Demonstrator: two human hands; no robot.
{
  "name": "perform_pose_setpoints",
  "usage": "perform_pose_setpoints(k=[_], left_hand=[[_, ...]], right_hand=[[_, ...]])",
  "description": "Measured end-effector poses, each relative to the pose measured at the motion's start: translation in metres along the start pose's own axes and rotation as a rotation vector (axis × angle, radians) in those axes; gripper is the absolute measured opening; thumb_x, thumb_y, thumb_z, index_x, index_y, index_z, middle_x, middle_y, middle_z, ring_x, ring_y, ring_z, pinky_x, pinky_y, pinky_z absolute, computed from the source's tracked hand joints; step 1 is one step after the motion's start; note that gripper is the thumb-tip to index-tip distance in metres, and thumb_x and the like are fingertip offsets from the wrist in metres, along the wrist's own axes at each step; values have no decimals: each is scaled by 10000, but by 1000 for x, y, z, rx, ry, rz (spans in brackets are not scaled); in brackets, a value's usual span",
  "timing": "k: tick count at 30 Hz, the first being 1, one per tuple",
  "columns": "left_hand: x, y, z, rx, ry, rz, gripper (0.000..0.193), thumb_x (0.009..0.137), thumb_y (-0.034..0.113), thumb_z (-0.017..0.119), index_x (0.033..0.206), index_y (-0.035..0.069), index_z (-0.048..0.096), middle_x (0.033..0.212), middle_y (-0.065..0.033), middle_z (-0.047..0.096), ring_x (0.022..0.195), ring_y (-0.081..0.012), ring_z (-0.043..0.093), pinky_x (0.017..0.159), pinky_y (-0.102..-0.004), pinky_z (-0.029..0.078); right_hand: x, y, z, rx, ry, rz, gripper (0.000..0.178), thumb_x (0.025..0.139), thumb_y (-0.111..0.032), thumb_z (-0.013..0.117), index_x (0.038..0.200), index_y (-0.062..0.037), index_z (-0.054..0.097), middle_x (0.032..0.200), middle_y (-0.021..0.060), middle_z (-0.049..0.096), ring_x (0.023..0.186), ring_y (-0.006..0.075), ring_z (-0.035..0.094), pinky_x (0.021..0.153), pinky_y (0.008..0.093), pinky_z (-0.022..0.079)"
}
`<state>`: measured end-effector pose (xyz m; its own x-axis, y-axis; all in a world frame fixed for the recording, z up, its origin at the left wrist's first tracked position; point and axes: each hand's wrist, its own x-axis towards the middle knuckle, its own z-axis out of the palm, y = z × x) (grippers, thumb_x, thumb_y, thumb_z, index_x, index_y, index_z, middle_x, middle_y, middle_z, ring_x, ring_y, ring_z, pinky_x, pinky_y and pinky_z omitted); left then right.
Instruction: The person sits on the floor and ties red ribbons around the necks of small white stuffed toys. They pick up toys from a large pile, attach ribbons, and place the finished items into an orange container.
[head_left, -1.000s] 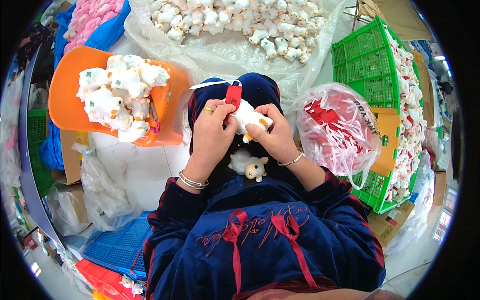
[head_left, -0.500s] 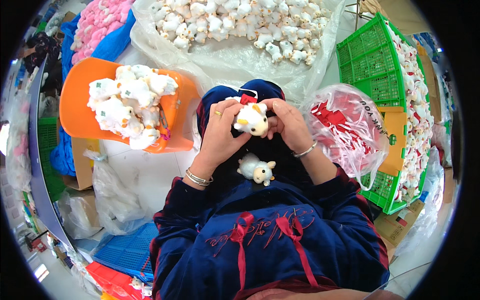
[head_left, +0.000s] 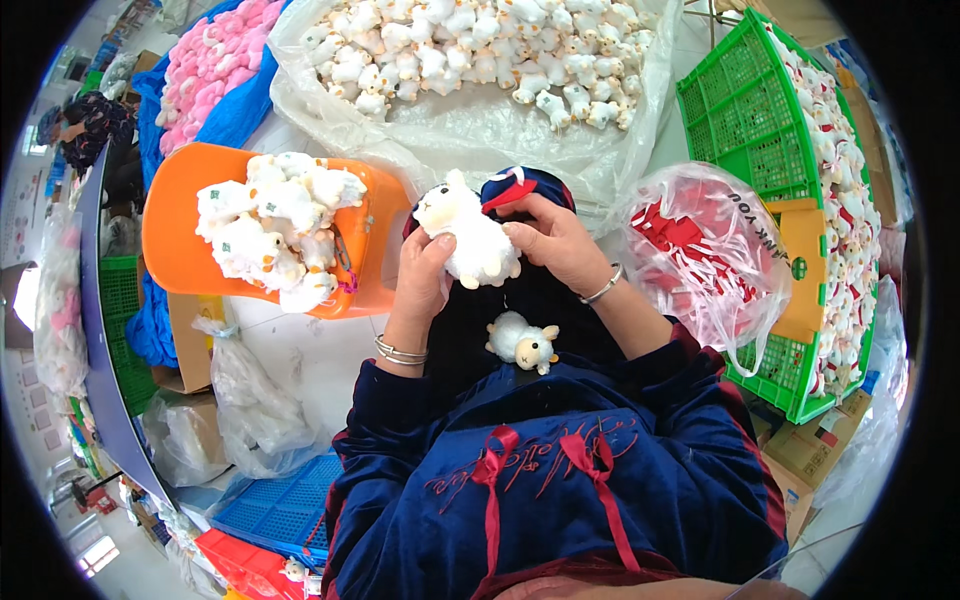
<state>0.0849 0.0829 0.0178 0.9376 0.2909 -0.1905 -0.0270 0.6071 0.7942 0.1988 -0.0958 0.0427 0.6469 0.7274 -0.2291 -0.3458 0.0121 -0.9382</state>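
Observation:
Above my lap, my left hand (head_left: 426, 278) grips a white plush animal (head_left: 470, 238) by its side. Its head points up and to the left, with a dark eye showing. Between the fingers of my right hand (head_left: 566, 248) is a red cloth piece with a white ribbon (head_left: 512, 190), at the plush's upper right. My right thumb is close to the plush's body; whether it touches cannot be made out. Nearer to me, a second plush (head_left: 522, 342), a pale sheep with a cream face, lies on my lap.
An orange chair (head_left: 180, 215) on the left bears a heap of white plush toys. Ahead, a clear plastic sheet (head_left: 450, 130) holds many more. To the right are a plastic bag of red pieces (head_left: 690, 250) and a green crate (head_left: 745, 120). A blue crate (head_left: 275, 505) stands lower left.
The plush has turned from facing me to head up and left, and sits mainly in my left hand. The red cloth piece, formerly behind its head, now shows at its upper right in my right hand.

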Motion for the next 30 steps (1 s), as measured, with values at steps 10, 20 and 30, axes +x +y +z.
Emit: perform_pose_setpoints(k=[10,20,30], left_hand=[[6,10,-3,399,139,-159,429,934,273,731,1213,-46,667,1025,-65,731,852,-93,679,715,-222,540],[5,7,-9,628,229,-112,311,957,285,723,921,-24,733,788,-19,709,702,-50,604,644,-237,485],[-17,7,-7,531,301,-95,231,966,206,685,894,-11,725,735,6,668,627,-58,560,592,-219,442]], right_hand=[[9,14,13,-280,195,-230,142,945,-118,720,996,13,699,892,30,698,816,83,620,735,257,502],[7,6,29,-820,223,-360,406,822,-264,796,1051,23,624,1000,155,610,903,327,622,793,396,505],[11,18,30,-773,217,-444,375,824,-201,792,1073,22,621,991,139,597,914,306,606,805,376,502]])
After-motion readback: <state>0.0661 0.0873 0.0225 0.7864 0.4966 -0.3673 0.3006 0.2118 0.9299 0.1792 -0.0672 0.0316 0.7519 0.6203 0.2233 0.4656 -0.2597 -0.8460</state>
